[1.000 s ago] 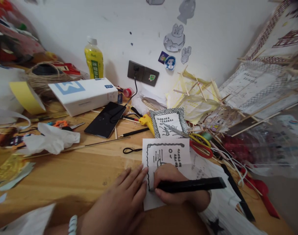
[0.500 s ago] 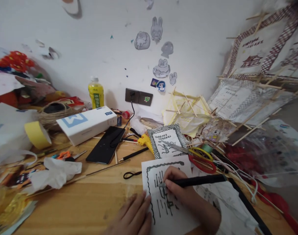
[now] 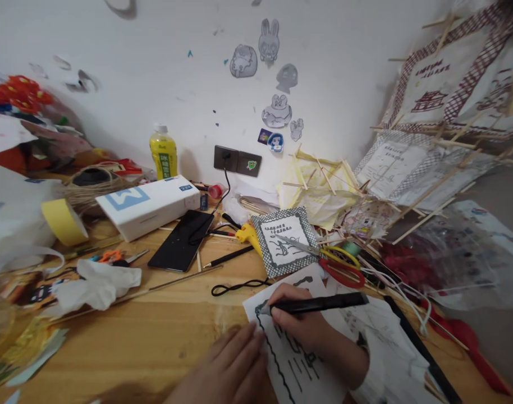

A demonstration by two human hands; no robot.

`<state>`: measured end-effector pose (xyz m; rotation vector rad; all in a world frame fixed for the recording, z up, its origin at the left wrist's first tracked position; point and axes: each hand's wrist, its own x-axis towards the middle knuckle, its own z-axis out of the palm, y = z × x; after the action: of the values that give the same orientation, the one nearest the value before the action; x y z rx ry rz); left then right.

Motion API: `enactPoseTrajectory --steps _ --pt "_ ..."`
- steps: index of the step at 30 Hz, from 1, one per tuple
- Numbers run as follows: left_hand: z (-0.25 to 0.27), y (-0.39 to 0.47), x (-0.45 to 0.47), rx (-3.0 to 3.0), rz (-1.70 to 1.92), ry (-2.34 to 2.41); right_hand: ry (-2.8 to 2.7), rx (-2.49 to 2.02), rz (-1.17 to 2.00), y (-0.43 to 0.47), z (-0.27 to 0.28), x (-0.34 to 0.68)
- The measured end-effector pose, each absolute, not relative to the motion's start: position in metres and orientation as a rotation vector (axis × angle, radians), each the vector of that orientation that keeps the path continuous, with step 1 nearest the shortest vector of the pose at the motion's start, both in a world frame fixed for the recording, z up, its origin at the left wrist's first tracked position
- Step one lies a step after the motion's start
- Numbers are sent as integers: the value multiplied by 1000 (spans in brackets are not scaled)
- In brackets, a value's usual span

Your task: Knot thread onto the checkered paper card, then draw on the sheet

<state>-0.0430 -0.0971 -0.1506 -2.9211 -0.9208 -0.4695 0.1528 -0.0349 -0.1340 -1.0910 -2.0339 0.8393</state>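
My right hand (image 3: 301, 322) is closed around a black marker pen (image 3: 324, 303). The pen's grey tip is at the wavy border near the upper left corner of a white sheet of paper (image 3: 285, 367). Dark strokes run down the sheet, partly hidden under that hand. My left hand (image 3: 229, 365) lies flat with stretched fingers, its fingertips on the paper's left edge. Behind the sheet lies a card with a checkered border (image 3: 268, 255), bearing writing and a drawing. Scissors (image 3: 344, 273) with red and yellow handles rest partly on this card.
A black phone (image 3: 181, 241), a white box (image 3: 149, 205) and a yellow drink bottle (image 3: 164, 154) stand or lie toward the wall. A yellow glue gun (image 3: 248, 234) and a black pencil (image 3: 229, 256) are behind the paper. Paper-and-stick lanterns (image 3: 429, 163) crowd the right; yellow tape (image 3: 63, 221) is left.
The sheet has turned, its top now tilting left. My right hand moved the pen tip from the middle strokes up and left to the border. My left hand stays near the left edge.
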Motion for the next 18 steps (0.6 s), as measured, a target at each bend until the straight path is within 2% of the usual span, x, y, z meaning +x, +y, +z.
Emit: enactPoseTrajectory --steps 5,18 --pt "-147 -97 -41 -2942 -311 -996 -2152 -1098 668 -33 -144 153" --pt "-143 -99 -37 -3022 -201 -1092 -2212 -1060 624 -34 -147 155"
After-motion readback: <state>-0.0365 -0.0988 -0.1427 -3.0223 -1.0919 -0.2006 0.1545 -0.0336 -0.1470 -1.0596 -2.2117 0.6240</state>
